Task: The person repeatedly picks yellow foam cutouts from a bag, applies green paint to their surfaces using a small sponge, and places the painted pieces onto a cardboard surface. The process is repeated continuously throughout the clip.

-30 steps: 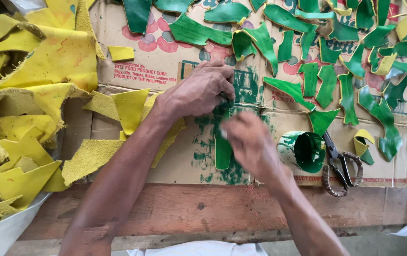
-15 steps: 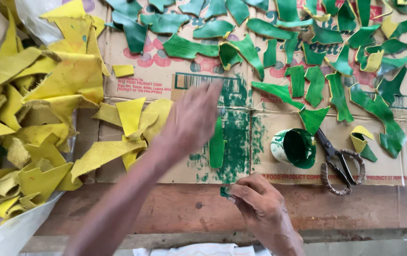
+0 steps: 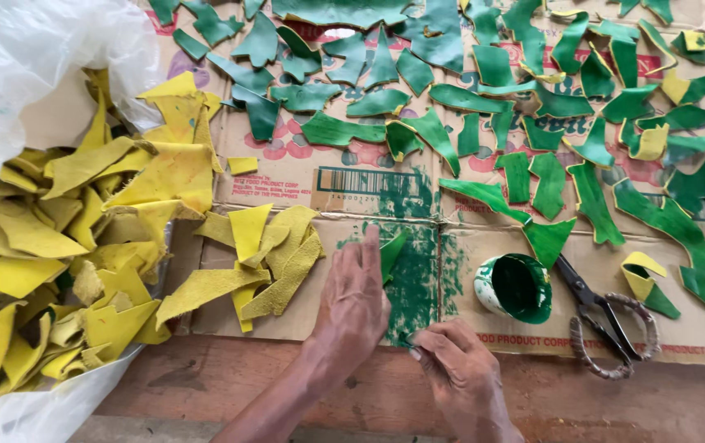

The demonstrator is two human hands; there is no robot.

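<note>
From the head view, the left hand (image 3: 357,299) lies flat, fingers (image 3: 369,246) together, pressing a green leather piece (image 3: 391,250) onto the paint-stained cardboard (image 3: 451,271). The right hand (image 3: 459,369), fingers pinched on something too small to tell, sits just beside a green paint cup (image 3: 515,287).

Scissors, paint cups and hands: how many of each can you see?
scissors: 1
paint cup: 1
hands: 2 (left hand, right hand)
Total: 4
</note>
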